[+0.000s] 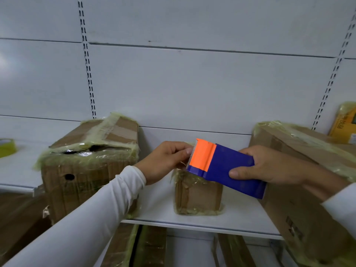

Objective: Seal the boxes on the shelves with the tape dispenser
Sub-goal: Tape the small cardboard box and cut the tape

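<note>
Smooth blue-and-orange plastic tape dispenser point(223, 168) with a toothed blade. Brown cardboard boxes point(88, 162) wrapped in glossy, wrinkled yellowish tape. Matt white-painted metal shelf point(192, 220). White cloth sleeves point(92, 214).

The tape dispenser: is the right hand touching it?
Touching. The head view shows the right hand gripping the tape dispenser, thumb pressed on its blue side.
</note>
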Demonstrator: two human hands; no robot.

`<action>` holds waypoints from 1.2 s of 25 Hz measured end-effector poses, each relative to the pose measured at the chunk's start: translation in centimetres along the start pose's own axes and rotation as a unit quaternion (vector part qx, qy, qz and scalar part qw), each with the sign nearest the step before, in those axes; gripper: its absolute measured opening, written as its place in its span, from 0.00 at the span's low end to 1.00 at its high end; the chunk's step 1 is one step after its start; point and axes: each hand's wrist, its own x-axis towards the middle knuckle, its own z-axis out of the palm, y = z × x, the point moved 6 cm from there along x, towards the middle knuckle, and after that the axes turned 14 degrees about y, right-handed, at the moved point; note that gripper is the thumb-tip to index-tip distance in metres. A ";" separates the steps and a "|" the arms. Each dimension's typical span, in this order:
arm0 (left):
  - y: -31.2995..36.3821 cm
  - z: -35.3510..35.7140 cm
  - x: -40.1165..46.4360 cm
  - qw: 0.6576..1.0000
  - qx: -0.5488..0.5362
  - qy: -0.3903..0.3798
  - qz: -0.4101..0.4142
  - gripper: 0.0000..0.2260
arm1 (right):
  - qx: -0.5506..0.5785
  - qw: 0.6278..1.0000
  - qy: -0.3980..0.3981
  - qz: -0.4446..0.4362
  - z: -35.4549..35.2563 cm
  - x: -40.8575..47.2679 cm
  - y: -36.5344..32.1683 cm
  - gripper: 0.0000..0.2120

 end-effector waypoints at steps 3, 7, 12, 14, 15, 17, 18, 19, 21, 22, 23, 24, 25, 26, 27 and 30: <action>-0.5 -0.1 -0.6 1.000 -0.003 -0.009 -0.017 0.11 | -0.003 1.000 -0.013 -0.006 0.7 0.4 -0.6 0.23; -0.6 -0.5 -1.4 0.999 0.027 -0.004 0.017 0.10 | 0.000 0.999 -0.045 -0.001 1.6 0.4 -0.7 0.20; -1.1 -1.5 -2.3 0.991 0.105 0.062 0.055 0.11 | -0.040 0.996 -0.082 0.009 2.1 0.2 -0.2 0.16; -2.1 -2.9 -2.8 0.989 0.080 0.124 0.027 0.09 | -0.085 0.993 -0.086 0.009 0.3 -0.1 0.0 0.18; -2.6 -3.4 -2.9 0.985 0.072 0.154 0.012 0.09 | -0.107 0.991 -0.077 0.015 -0.9 -0.4 0.3 0.20; -3.5 -3.4 -3.1 0.977 0.090 0.191 -0.011 0.11 | -0.139 0.988 -0.060 0.033 -2.7 -0.8 0.8 0.21; -4.0 -3.3 -3.0 0.973 0.100 0.208 -0.022 0.11 | -0.139 0.988 -0.054 0.040 -3.1 -0.7 1.0 0.20; -4.3 -3.4 -2.8 0.968 0.105 0.224 -0.032 0.11 | -0.131 0.989 -0.054 0.045 -3.0 -0.5 1.2 0.18; -5.0 -3.5 -2.6 0.965 0.106 0.233 -0.053 0.11 | -0.138 0.987 -0.065 0.050 -2.4 0.2 1.4 0.18; -5.4 -3.6 -2.6 0.965 0.107 0.231 -0.064 0.12 | -0.149 0.985 -0.072 0.055 -2.0 0.5 1.5 0.19; -5.8 -3.8 -2.7 0.964 0.111 0.231 -0.074 0.12 | -0.159 0.982 -0.077 0.062 -1.8 0.8 1.7 0.21; -6.2 -3.9 -2.8 0.962 0.118 0.233 -0.079 0.12 | -0.166 0.980 -0.082 0.070 -1.7 1.1 1.8 0.24; -6.6 -3.9 -2.8 0.960 0.128 0.234 -0.083 0.12 | -0.173 0.978 -0.086 0.078 -1.6 1.5 1.9 0.26; -6.9 -3.7 -2.9 0.958 0.137 0.235 -0.086 0.12 | -0.178 0.976 -0.088 0.084 -1.5 1.9 2.1 0.29; -7.3 -3.5 -2.8 0.957 0.142 0.236 -0.091 0.12 | -0.181 0.975 -0.090 0.089 -1.3 2.4 2.2 0.30; -7.9 -3.4 -2.2 0.947 0.187 0.243 -0.093 0.12 | -0.176 0.975 -0.095 0.100 -0.8 3.3 3.1 0.29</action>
